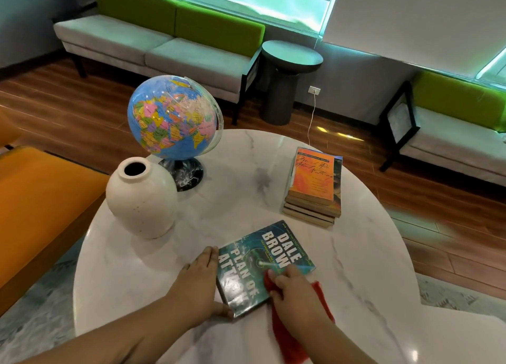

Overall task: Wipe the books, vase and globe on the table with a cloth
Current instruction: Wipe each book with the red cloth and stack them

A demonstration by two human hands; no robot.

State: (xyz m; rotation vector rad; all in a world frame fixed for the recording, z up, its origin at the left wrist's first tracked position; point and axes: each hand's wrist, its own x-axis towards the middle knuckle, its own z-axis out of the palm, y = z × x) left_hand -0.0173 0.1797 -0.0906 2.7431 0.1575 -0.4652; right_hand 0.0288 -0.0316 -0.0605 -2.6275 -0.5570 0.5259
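Wiping a paperback on the white table (364, 257) with a red cloth (287, 341).
Left hand (197, 289) lay spread, fingers straight along the paperback's (257, 265) left edge, thumb at its near corner. Right hand (298, 298) bunched the cloth in curled fingers and pressed it on the cover's near right part. The paperback lay flat at the table's near edge, the stack of books (315, 185) behind right, and the vase (142, 199) and globe (172, 117) far left.
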